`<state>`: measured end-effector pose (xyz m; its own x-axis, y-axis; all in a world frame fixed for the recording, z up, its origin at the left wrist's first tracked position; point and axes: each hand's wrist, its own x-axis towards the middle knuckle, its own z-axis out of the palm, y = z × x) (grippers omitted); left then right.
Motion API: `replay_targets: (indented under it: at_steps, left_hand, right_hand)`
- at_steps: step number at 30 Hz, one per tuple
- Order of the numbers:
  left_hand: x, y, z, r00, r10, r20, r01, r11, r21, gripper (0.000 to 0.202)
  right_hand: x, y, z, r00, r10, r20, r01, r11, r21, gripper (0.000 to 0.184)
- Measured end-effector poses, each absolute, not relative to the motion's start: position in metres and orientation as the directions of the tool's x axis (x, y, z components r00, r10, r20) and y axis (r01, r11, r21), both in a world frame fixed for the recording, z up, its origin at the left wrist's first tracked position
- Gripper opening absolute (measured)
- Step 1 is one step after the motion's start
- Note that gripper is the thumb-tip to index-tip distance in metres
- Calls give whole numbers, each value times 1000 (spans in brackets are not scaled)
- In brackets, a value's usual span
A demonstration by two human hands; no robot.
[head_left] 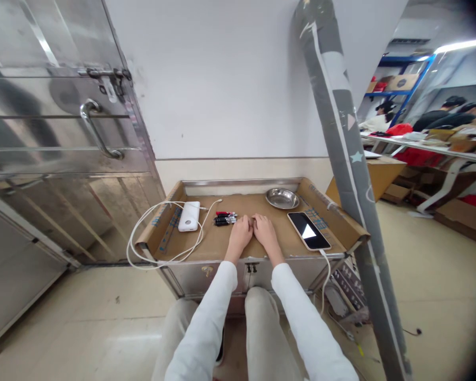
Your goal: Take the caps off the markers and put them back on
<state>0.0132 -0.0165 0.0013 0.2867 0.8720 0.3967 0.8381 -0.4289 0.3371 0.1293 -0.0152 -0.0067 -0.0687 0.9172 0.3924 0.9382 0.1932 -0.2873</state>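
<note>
My left hand and my right hand rest side by side on the brown cardboard top of a small cabinet. Their fingers are curled in and the fingertips almost meet. No object shows in either hand, though the undersides are hidden. Just left of my left hand lie several pens, black ones and a red one, close together. To the right of my right hand is a phone, its cable plugged in at the near end. Behind it sits a round, shallow metal dish.
A white power bank with a looped white cable lies at the left. Raised cardboard edges border the cabinet top. On the right leans a tall grey wrapped roll. A metal door stands left; people sit by a far table.
</note>
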Motion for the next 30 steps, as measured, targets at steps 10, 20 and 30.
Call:
replay_targets:
  at_steps: [10, 20, 30]
  left_hand:
    - [13, -30, 4, -191, 821, 538, 959, 38, 282, 29]
    - [-14, -41, 1, -213, 854, 475, 941, 48, 335, 35]
    - [-14, -22, -4, 271, 855, 443, 921, -364, 139, 20]
  right_hand:
    - [129, -17, -6, -70, 916, 396, 938, 196, -287, 31]
    - [129, -17, -6, -79, 919, 387, 941, 197, -275, 30]
    - [131, -12, -5, -274, 866, 418, 836, 430, -342, 31]
